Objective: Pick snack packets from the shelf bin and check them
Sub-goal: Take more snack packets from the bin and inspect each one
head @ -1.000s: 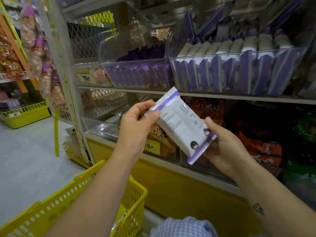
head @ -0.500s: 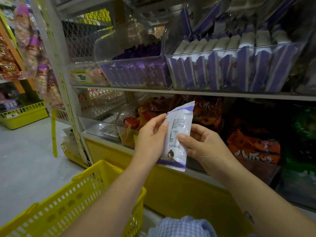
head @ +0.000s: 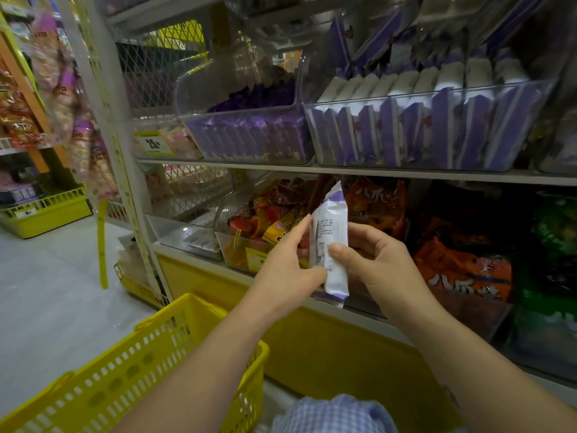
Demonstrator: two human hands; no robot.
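A white snack packet [head: 331, 232] with purple ends stands nearly upright between my hands, its printed back toward me. My right hand [head: 379, 264] grips it, thumb across the lower front and fingers curled behind. My left hand [head: 285, 270] pinches the packet's left edge low down, with the index finger stretched up along that edge. The clear shelf bin [head: 431, 126] full of the same white and purple packets sits on the upper shelf, above and to the right of my hands.
A second clear bin [head: 249, 135] of purple packets stands left of the first. Orange and red snack bags [head: 462, 264] fill the lower shelf behind my hands. A yellow shopping basket [head: 150, 364] hangs at the lower left. Floor space lies left.
The packet has turned from tilted across my view to nearly upright and edge-on, and both hands have lowered with it. My right thumb now lies over its front.
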